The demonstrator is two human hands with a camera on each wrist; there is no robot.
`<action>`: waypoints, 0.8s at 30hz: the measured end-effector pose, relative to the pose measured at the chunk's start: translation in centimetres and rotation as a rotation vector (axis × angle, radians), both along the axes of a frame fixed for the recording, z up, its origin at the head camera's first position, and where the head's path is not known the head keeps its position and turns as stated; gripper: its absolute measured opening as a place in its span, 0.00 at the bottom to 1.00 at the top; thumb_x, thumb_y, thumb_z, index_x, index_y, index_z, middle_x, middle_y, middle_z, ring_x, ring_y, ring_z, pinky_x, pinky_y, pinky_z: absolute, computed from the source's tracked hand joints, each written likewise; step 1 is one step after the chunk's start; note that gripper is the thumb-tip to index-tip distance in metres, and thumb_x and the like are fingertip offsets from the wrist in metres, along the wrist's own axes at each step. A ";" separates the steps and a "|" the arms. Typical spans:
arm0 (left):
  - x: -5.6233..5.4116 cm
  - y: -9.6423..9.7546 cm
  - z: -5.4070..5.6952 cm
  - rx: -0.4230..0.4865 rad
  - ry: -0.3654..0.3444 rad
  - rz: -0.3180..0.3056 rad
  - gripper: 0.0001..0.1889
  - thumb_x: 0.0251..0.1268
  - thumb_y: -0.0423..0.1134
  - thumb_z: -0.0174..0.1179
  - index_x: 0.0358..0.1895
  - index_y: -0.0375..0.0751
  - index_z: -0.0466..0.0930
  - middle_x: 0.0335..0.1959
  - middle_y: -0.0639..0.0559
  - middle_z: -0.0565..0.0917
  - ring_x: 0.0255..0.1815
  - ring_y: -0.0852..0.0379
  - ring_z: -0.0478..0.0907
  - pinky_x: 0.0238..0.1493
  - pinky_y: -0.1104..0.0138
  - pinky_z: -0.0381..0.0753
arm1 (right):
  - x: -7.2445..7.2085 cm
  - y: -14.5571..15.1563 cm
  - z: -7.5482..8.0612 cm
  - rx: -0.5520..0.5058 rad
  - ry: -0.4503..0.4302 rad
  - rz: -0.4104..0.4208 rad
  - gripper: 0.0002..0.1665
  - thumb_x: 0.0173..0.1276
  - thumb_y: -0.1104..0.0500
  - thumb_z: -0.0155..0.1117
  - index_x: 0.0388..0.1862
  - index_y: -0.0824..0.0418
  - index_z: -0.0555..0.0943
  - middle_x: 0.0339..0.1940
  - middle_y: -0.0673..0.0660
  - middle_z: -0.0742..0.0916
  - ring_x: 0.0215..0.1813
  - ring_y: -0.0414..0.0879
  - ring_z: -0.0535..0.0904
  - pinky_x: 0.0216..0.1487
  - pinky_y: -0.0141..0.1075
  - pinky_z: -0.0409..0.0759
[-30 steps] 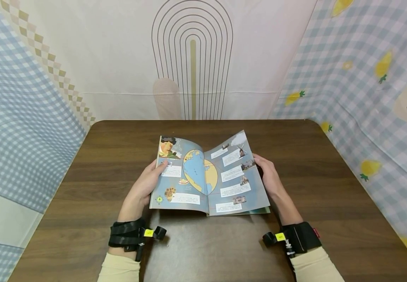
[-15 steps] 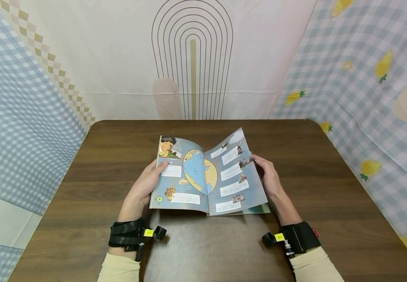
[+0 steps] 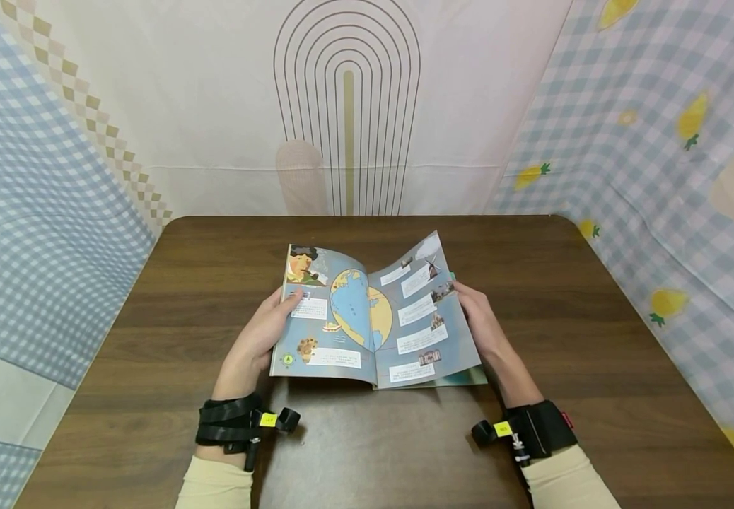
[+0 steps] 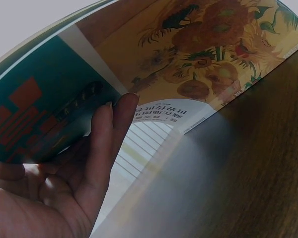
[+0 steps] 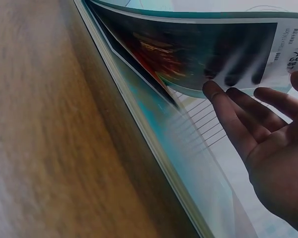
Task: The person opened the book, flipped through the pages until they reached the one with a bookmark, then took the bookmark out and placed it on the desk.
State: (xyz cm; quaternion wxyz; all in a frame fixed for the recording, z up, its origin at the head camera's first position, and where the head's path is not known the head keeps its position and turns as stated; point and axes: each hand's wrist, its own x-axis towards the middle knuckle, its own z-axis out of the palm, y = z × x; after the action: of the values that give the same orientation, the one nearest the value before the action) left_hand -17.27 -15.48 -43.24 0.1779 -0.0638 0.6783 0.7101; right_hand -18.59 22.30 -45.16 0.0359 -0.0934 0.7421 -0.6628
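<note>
An open illustrated book [image 3: 322, 357] with a globe drawn across its spread is over the middle of the table. My left hand [image 3: 264, 331] grips its left side, thumb on the page and fingers beneath; the left wrist view shows those fingers [image 4: 102, 144] against the green and sunflower-printed underside. At the other side is my right hand [image 3: 484, 325], near the raised right page [image 3: 427, 343]. In the right wrist view its fairly straight fingers [image 5: 231, 119] reach up to the page's underside. A greenish page [image 3: 469, 378] lies beneath. No right thumb shows on top of the page.
A dark brown wooden table [image 3: 182, 304] with rounded far corners carries the book. Behind it hangs a pale cloth [image 3: 214, 106] with an arch print, and checked cloths flank both sides. Each wrist wears a black strap [image 3: 535, 431] with a small camera.
The right page's outer edge has shifted slightly left and up, showing more green page beneath. My right hand has moved slightly left. My left hand stays still.
</note>
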 end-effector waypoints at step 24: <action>0.0 0.1 0.1 -0.001 0.000 0.003 0.29 0.89 0.53 0.43 0.85 0.52 0.56 0.48 0.47 0.88 0.41 0.56 0.88 0.39 0.64 0.87 | 0.5 -1.1 0.2 0.034 0.009 0.103 0.30 0.88 0.47 0.42 0.79 0.59 0.73 0.59 0.68 0.85 0.46 0.49 0.87 0.40 0.40 0.86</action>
State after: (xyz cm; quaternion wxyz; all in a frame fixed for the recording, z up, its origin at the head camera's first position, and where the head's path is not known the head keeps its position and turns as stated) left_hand -17.23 -15.35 -43.10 0.1769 -0.0651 0.6787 0.7098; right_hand -18.13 21.23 -44.99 0.0683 -0.1341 0.7476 -0.6469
